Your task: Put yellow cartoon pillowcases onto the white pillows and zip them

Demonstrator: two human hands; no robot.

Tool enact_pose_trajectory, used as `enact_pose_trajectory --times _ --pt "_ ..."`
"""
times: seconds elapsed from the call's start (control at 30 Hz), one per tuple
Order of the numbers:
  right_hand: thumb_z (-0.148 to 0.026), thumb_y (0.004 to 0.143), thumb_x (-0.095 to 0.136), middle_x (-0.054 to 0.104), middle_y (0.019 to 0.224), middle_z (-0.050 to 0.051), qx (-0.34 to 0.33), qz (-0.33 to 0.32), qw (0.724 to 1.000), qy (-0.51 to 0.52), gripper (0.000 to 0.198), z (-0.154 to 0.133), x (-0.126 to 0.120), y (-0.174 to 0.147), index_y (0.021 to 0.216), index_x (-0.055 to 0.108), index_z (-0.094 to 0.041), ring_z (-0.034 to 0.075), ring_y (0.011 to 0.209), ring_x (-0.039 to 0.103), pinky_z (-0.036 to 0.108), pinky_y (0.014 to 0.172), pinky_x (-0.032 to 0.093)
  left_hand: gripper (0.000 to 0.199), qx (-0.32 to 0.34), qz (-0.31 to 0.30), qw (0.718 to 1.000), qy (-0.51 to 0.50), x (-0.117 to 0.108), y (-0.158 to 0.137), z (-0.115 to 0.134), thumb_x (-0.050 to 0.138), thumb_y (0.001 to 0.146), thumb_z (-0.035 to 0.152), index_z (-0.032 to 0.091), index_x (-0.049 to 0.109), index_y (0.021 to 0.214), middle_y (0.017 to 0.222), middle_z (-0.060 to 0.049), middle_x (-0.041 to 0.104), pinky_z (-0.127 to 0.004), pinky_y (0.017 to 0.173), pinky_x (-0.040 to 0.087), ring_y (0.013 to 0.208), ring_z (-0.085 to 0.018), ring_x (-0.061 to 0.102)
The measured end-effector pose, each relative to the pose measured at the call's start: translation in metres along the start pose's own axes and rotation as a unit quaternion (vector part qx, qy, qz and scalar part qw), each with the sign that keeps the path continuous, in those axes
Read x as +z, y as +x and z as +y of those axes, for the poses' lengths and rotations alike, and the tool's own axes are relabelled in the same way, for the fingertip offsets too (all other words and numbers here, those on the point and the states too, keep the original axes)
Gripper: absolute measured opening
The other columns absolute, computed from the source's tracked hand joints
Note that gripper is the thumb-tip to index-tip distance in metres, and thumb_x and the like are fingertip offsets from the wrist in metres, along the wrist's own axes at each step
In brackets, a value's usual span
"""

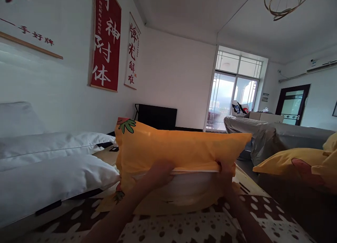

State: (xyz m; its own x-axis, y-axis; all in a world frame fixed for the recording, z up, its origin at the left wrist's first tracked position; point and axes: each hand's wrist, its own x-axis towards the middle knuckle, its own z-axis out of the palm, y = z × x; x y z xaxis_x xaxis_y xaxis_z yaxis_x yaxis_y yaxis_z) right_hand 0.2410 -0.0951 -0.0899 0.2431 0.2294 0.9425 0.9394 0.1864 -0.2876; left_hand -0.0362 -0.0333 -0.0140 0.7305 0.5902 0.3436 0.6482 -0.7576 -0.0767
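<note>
Head view: I'm holding the opening edge of the orange pillowcase point(173, 148) with left hand point(161, 173) and right hand point(225, 171), each grip grasping fabric, the case resting upright on the spotted cloth point(168, 230) with its white insert point(193, 185) showing. I'm judging this as the covering step; the next move is probably calling for drawing that edge evenly over the exposed white.

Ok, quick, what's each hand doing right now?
Left hand: closed, holding the open edge of the orange pillowcase.
Right hand: closed, holding the same edge farther right.
</note>
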Motion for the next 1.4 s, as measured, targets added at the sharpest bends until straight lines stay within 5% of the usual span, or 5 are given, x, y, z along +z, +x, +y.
enact_pose_trajectory --times 0.13,0.67,1.03,1.4 --pt "-0.011 0.064 0.039 0.064 0.082 0.006 0.055 -0.010 0.997 0.044 0.031 -0.004 0.009 -0.002 0.088 0.058 -0.017 0.020 0.077 0.057 0.029 0.067 0.042 0.021 0.001 0.007 1.000 -0.001 0.004 -0.001 -0.002 0.047 0.073 0.019 0.017 0.064 0.085 0.090 -0.008 0.066 -0.032 0.072 0.043 0.086 -0.023 0.061" --pt "-0.014 0.066 0.038 0.062 0.085 0.007 0.007 0.006 1.000 0.017 0.033 0.005 0.020 -0.012 0.093 0.056 -0.018 0.022 0.081 0.057 0.033 0.072 0.045 0.017 0.002 0.032 0.999 0.003 0.020 -0.007 -0.007 0.045 0.071 0.017 0.017 0.060 0.077 0.084 -0.009 0.064 -0.035 0.069 0.043 0.081 -0.025 0.060" --pt "-0.013 0.060 0.036 0.065 0.071 0.007 -0.033 -0.061 0.995 -0.065 0.045 0.019 0.021 -0.014 0.097 0.061 -0.014 0.021 0.062 0.059 0.028 0.056 0.041 0.022 -0.002 0.023 1.000 -0.004 0.016 -0.008 -0.006 0.045 0.071 0.014 0.017 0.062 0.084 0.089 -0.008 0.065 -0.032 0.071 0.042 0.086 -0.024 0.060" --pt "-0.012 0.064 0.034 0.067 0.073 0.008 -0.047 -0.083 0.991 -0.097 0.041 0.013 0.018 -0.012 0.094 0.062 -0.014 0.019 0.064 0.060 0.025 0.055 0.038 0.020 -0.018 0.007 1.000 0.014 0.013 -0.007 -0.001 0.046 0.071 0.011 0.016 0.062 0.083 0.090 -0.009 0.065 -0.034 0.072 0.042 0.087 -0.025 0.060"
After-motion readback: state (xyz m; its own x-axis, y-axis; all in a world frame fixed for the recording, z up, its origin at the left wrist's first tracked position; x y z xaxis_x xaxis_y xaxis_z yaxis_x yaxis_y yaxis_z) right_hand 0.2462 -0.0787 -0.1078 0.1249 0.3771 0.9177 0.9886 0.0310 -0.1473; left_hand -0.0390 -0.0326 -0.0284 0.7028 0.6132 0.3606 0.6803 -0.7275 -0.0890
